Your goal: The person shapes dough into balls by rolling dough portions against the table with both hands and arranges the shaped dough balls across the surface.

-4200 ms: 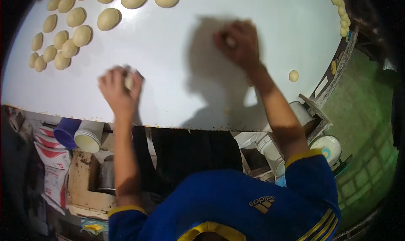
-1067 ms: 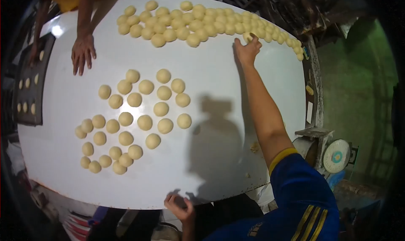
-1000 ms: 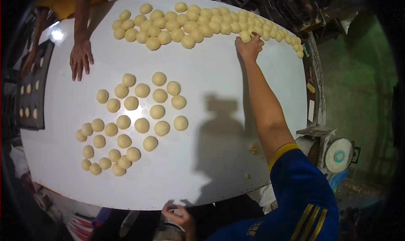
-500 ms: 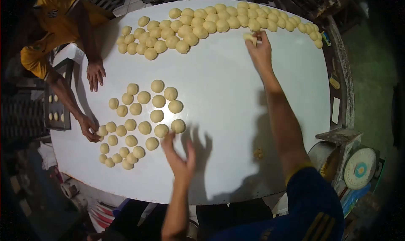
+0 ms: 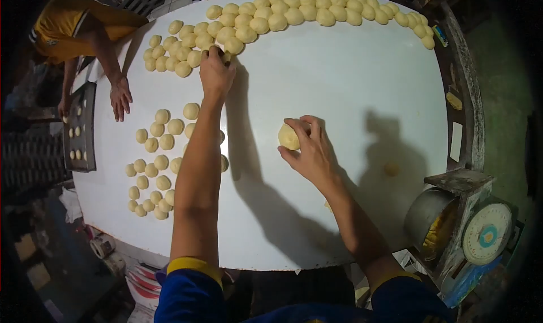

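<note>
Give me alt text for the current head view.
A person's right hand curls around a dough ball at a white table while the left hand is at the near edge of a dough-ball cluster. A co-worker in yellow is beside a dark tray.

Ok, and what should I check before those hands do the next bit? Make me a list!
1. Right hand around its dough ball: ok, thumb and fingers curl round it.
2. That ball apart from the others: ok, none touches it.
3. Left hand gripping a ball at the far dough-ball cluster: cannot tell, its fingers hide the contact.
4. Nearer dough-ball group fully visible: not ok, the left forearm covers part.
5. Co-worker's hands out of the way: ok, one rests on the white tabletop, the other is at the dark tray.
</note>
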{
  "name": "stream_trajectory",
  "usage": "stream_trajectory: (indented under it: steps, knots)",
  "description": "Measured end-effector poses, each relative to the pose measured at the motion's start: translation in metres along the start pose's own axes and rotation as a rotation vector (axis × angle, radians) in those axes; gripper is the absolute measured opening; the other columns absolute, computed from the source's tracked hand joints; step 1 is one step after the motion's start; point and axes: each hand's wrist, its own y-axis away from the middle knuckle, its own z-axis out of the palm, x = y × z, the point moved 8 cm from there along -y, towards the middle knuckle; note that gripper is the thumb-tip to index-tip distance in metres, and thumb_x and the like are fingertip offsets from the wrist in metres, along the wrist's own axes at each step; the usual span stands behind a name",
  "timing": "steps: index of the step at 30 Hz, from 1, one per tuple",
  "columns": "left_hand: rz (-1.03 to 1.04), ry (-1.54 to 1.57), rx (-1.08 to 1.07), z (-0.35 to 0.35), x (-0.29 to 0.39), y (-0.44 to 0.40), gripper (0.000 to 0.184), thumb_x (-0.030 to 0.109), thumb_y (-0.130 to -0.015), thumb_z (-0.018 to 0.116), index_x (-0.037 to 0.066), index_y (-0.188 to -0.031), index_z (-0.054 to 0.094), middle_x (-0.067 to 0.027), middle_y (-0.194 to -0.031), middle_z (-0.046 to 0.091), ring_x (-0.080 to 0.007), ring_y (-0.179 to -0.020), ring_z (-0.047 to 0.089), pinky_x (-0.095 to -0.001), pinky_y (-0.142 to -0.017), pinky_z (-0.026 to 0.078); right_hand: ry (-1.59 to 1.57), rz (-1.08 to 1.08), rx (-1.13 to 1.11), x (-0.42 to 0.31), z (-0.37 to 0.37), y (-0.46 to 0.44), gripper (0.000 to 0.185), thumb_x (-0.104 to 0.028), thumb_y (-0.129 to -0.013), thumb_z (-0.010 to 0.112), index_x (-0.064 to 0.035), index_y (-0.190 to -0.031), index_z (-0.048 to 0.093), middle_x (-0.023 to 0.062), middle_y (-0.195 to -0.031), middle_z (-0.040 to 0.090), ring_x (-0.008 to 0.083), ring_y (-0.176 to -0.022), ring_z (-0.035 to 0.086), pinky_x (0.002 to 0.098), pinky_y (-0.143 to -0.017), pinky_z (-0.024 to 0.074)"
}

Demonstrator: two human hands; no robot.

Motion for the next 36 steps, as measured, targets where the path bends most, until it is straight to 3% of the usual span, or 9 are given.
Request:
stream_trajectory:
  steps: [4, 7, 10, 13, 20, 26, 29, 33, 36]
  knots:
    - [0.153, 0.062, 0.089, -0.071, 0.055, 0.123, 0.039, 0.005, -0.088, 0.081, -0.002, -0.122, 0.062, -0.0198, -0.111, 0.062, -0.0420, -0.099, 0.064, -0.0520, -0.087, 0.055, 0.049, -0.053, -0.107, 0.001, 0.013, -0.007, 0.052, -0.018, -0.086, 0.094, -0.0166, -0.135, 0.074, 0.0115, -0.133, 0.062, 0.0366, -0.122, 0.064, 0.0489, -0.104, 0.0593]
    - [-0.039, 0.057, -0.083, -0.123, 0.062, 0.290, 0.053, 0.007, -0.087, 0.080, -0.004, -0.135, 0.062, -0.0244, -0.122, 0.061, -0.0434, -0.107, 0.061, -0.0534, -0.090, 0.054, -0.006, -0.151, -0.183, -0.019, 0.007, -0.005, 0.040, -0.013, -0.086, 0.090, -0.0130, -0.124, 0.076, 0.0089, -0.121, 0.066, 0.0351, -0.119, 0.065, 0.0472, -0.102, 0.0595]
    - [-0.387, 0.045, -0.114, -0.162, 0.014, 0.433, 0.044, 0.006, -0.086, 0.076, -0.003, -0.126, 0.063, -0.0232, -0.118, 0.055, -0.0448, -0.110, 0.057, -0.0530, -0.095, 0.052, -0.302, -0.073, -0.433, -0.052, 0.012, 0.046, 0.039, -0.013, -0.085, 0.088, -0.0122, -0.122, 0.076, 0.0090, -0.119, 0.065, 0.0337, -0.115, 0.065, 0.0457, -0.099, 0.0589]
    - [-0.508, -0.202, -0.159, -0.182, -0.009, 0.505, 0.053, 0.013, -0.083, 0.077, 0.005, -0.134, 0.066, -0.0250, -0.127, 0.057, -0.0453, -0.123, 0.054, -0.0561, -0.107, 0.045, -0.135, -0.305, -0.655, -0.095, 0.034, 0.099, 0.038, -0.017, -0.085, 0.088, -0.0131, -0.121, 0.075, 0.0091, -0.122, 0.065, 0.0332, -0.119, 0.064, 0.0472, -0.101, 0.0554]
    - [-0.305, -0.113, -0.085, -0.129, -0.002, 0.511, 0.050, 0.021, -0.083, 0.079, 0.013, -0.132, 0.073, -0.0171, -0.137, 0.064, -0.0402, -0.132, 0.056, -0.0574, -0.113, 0.041, 0.019, -0.511, -0.490, -0.110, 0.106, 0.138, 0.041, -0.028, -0.084, 0.095, -0.0144, -0.117, 0.076, 0.0104, -0.123, 0.064, 0.0349, -0.120, 0.059, 0.0510, -0.104, 0.0481]
    - [-0.444, -0.269, 0.029, -0.185, -0.053, 0.536, 0.029, 0.019, -0.085, 0.087, 0.011, -0.110, 0.075, -0.0140, -0.117, 0.069, -0.0395, -0.111, 0.061, -0.0550, -0.095, 0.047, 0.042, -0.541, -0.657, -0.050, 0.103, 0.138, 0.025, -0.024, -0.087, 0.093, -0.0143, -0.105, 0.077, 0.0092, -0.120, 0.065, 0.0343, -0.116, 0.061, 0.0507, -0.101, 0.0500]
    - [-0.456, -0.208, 0.222, -0.174, -0.055, 0.474, 0.028, 0.018, -0.087, 0.083, 0.008, -0.111, 0.073, -0.0150, -0.118, 0.069, -0.0410, -0.111, 0.060, -0.0548, -0.098, 0.045, 0.026, -0.540, -0.275, -0.119, 0.110, 0.106, 0.020, -0.021, -0.088, 0.091, -0.0130, -0.099, 0.075, 0.0080, -0.107, 0.068, 0.0335, -0.110, 0.063, 0.0490, -0.099, 0.0497]
    - [-0.378, -0.078, 0.127, -0.150, -0.009, 0.519, 0.034, 0.023, -0.086, 0.088, 0.010, -0.115, 0.074, -0.0145, -0.123, 0.070, -0.0400, -0.116, 0.061, -0.0538, -0.101, 0.046, -0.093, -0.548, -0.476, -0.117, 0.114, 0.174, 0.019, -0.019, -0.089, 0.090, -0.0114, -0.097, 0.074, 0.0068, -0.110, 0.069, 0.0323, -0.110, 0.063, 0.0496, -0.098, 0.0493]
    - [-0.363, -0.155, 0.101, -0.181, -0.042, 0.573, 0.035, 0.025, -0.086, 0.092, 0.012, -0.114, 0.075, -0.0144, -0.127, 0.068, -0.0397, -0.116, 0.061, -0.0555, -0.100, 0.046, -0.130, -0.655, -0.599, -0.031, 0.105, 0.181, 0.018, -0.018, -0.088, 0.090, -0.0121, -0.096, 0.074, 0.0072, -0.111, 0.071, 0.0325, -0.110, 0.064, 0.0500, -0.096, 0.0497]
